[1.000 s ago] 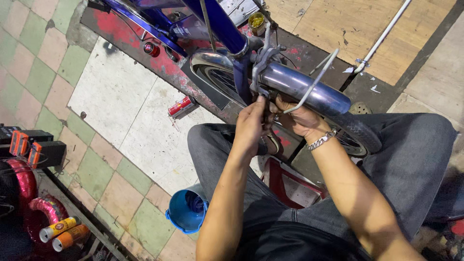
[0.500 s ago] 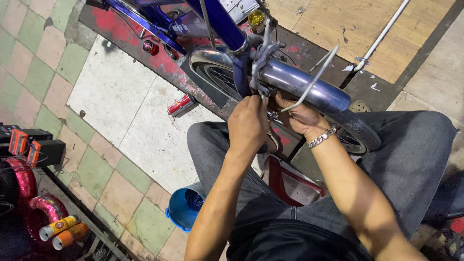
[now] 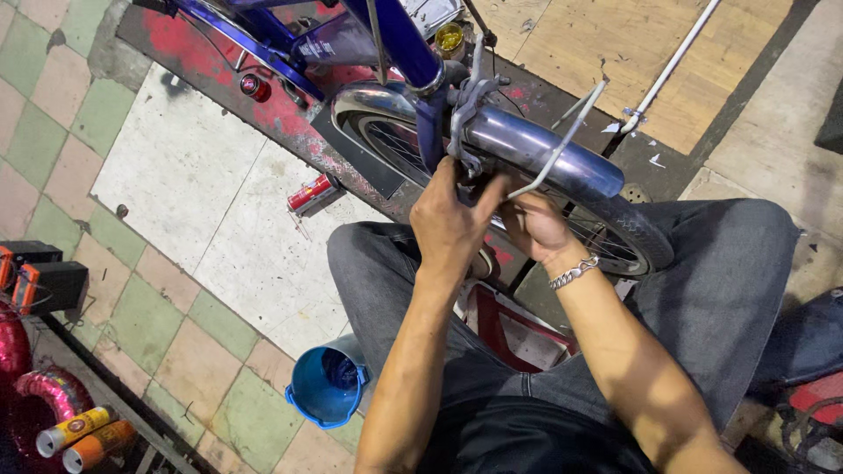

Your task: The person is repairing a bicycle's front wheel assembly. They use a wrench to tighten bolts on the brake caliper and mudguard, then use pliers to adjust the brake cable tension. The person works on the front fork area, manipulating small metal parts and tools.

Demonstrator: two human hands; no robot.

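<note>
A blue bicycle (image 3: 395, 35) stands in front of me, its wheel (image 3: 615, 228) under a chrome mudguard (image 3: 536, 145). My left hand (image 3: 450, 224) is raised to the grey brake caliper (image 3: 467, 110) at the fork, with its fingers closed on the caliper's lower end. My right hand (image 3: 537, 226), a metal bracelet on its wrist, sits just beside it under the thin mudguard stay (image 3: 562, 145), against the wheel's rim. The right hand's fingertips are hidden behind my left thumb and the mudguard.
A red spray can (image 3: 312, 193) lies on the tiled floor left of the wheel. A blue cup (image 3: 325, 386) stands by my left knee. Two orange and yellow cans (image 3: 79, 434) and a black and orange box (image 3: 44, 281) are at the left. A red stool frame (image 3: 518, 329) is under me.
My left hand has risen from the wheel's hub area up to the brake caliper. The right hand has stayed under the mudguard.
</note>
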